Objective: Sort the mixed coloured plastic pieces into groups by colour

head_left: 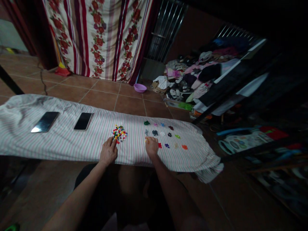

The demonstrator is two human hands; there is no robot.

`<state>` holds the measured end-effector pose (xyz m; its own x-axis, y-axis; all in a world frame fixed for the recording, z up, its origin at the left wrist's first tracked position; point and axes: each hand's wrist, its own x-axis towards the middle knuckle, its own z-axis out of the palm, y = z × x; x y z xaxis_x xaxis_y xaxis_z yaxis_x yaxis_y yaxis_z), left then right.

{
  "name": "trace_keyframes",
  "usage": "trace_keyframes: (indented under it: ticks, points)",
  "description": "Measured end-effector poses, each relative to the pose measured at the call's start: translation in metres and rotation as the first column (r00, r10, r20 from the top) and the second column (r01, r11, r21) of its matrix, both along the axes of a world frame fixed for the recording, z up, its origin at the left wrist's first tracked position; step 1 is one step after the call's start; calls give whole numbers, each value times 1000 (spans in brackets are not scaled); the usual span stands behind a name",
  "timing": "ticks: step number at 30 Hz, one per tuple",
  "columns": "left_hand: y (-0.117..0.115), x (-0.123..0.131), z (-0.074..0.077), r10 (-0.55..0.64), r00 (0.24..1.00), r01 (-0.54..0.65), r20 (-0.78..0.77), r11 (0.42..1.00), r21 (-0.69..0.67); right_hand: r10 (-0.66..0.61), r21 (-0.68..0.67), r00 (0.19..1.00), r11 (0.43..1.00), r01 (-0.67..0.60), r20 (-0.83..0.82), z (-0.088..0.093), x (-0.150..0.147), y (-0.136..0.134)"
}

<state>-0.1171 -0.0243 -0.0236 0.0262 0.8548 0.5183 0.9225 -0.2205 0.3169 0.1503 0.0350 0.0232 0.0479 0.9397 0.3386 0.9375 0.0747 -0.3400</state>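
Note:
On the striped cloth (134, 150) lies a mixed heap of tiny coloured pieces (121, 133), perhaps beads. My left hand (108, 152) rests at the heap's near-left edge, fingers stretched out and slightly apart. To the right, small single-colour clusters sit in rough rows, among them a dark green cluster (146, 123), a grey cluster (155, 132), a red cluster (159, 145), a purple cluster (166, 146) and an orange cluster (184, 147). My right hand (152, 147) is down beside the red cluster, its fingers closed together. A bit of yellow shows by its fingertips; what they hold is hidden.
A phone (83, 121) and a larger dark tablet-like device (45, 122) lie on the cloth's left side. Beyond the table are a purple basin (140, 88) on the tiled floor, a floral curtain (108, 38) and a heap of clothes (192, 73). Dark bars stand at right.

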Motion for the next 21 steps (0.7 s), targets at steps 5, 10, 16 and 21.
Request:
trace_keyframes:
  ticks: [5, 10, 16, 21]
  points:
    - [0, 0, 0, -9, 1000, 9, 17, 1000, -6, -32, -38, 999, 999, 33, 16, -1, 4, 2]
    - [-1, 0, 1, -6, 1000, 6, 0, 1000, 7, -32, -82, 998, 996, 36, 49, 0, 1, 2]
    - [-1, 0, 2, -7, 1000, 7, -8, 1000, 8, -47, -78, 991, 995, 58, 127, 1, 1, 2]
    - [0, 0, 1, -2, 1000, 2, 4, 1000, 10, -47, -61, 986, 996, 57, 157, -1, 3, 3]
